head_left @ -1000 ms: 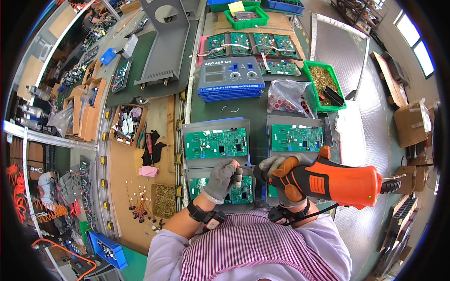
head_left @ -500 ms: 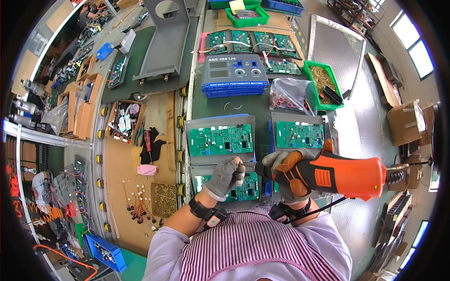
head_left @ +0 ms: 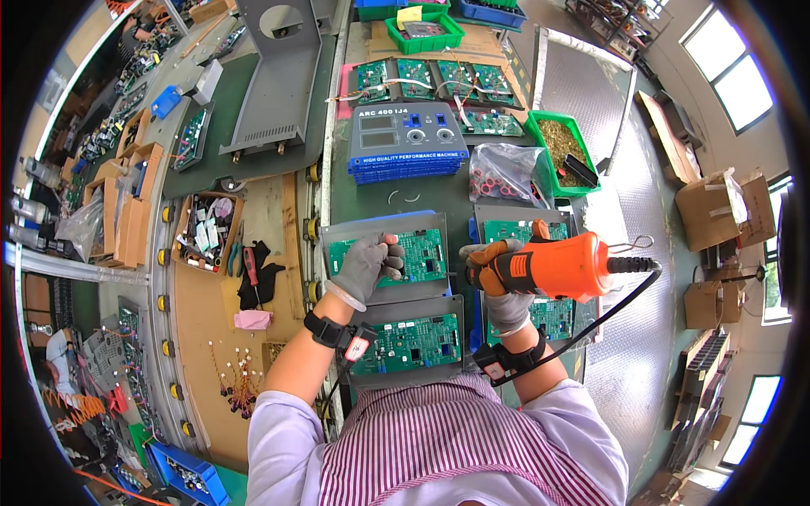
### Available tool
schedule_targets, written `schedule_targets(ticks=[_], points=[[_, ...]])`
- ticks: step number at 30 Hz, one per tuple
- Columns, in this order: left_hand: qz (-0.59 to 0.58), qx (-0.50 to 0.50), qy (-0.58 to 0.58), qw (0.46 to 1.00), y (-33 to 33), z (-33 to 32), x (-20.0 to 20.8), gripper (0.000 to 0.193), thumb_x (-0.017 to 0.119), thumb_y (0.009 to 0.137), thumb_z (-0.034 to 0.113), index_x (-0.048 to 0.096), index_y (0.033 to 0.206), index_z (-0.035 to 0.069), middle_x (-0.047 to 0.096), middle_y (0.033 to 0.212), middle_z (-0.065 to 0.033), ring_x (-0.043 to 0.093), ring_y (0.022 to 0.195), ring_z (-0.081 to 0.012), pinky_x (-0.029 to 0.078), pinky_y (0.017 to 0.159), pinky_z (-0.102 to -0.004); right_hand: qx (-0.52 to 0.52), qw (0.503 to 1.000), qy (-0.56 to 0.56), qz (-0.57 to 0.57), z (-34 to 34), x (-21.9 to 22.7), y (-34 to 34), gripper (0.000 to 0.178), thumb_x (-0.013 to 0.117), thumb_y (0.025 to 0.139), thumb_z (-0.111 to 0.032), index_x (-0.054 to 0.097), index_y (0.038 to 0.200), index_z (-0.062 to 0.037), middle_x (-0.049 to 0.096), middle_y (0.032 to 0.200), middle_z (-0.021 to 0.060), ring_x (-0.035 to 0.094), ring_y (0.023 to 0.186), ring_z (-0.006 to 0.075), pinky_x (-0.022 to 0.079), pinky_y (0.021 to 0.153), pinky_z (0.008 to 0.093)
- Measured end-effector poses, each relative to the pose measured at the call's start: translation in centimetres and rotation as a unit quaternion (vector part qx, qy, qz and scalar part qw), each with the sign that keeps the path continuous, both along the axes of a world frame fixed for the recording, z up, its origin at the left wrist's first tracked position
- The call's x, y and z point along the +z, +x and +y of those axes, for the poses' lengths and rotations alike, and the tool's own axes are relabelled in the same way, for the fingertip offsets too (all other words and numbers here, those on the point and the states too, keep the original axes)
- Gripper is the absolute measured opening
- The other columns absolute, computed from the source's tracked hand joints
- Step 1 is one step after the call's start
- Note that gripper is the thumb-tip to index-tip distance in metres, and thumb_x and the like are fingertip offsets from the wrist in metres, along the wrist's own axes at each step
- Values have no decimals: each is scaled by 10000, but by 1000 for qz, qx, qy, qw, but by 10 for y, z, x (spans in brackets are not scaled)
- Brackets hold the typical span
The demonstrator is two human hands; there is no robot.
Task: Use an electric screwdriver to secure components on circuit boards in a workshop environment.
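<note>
While right hand [head_left: 504,302] grips orange power screwdriver [head_left: 569,268], left hand [head_left: 363,271], apart, curls over upper-left circuit board [head_left: 428,260]; whether it pinches anything, cannot tell.

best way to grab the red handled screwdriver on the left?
Probably by its red handle, from above and the right: the handle lies uncovered at the tool's far end, while the pliers crowd its left side.
</note>
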State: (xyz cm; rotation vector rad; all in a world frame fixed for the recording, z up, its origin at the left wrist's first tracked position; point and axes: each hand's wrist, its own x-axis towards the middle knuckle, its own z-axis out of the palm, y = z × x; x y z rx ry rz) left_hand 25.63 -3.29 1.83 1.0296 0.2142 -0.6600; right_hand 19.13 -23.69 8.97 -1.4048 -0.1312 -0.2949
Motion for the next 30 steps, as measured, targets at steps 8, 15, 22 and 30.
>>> schedule_targets(ticks=[8,15,22,30], points=[[-14,-22,46,999,5,-7,-12,140,455,872,196,495,851,63,542,732,-47,526,582,-113,427,453,-219,48,999,-6,22,3,-5,-3,221,615,693,-62,492,870,-13,577,875,121,567,840,184,469,753,315],[6,-18,-10,1000,3,-5,-11,119,526,834,181,515,844,63,519,715,-11,486,564,-85,411,467,-206,30,999,19,37,10,-2,14,232,577,639,21,508,859,-11,577,819,81,587,747,184,469,743,293],[-18,25,-31,999,0,-9,-15,115,556,806,150,506,843,53,522,725,-22,507,596,-80,425,493,-200,81,991,-104,-9,12,0,26,154,568,618,34,540,761,-17,569,716,68,565,696,169,464,682,280],[-47,9,13,999,-1,-13,-21,124,567,800,172,513,816,62,523,711,-20,496,562,-86,429,455,-213,73,996,-31,-38,14,21,21,204,635,628,-15,525,800,-19,584,793,87,560,687,149,465,665,275]])
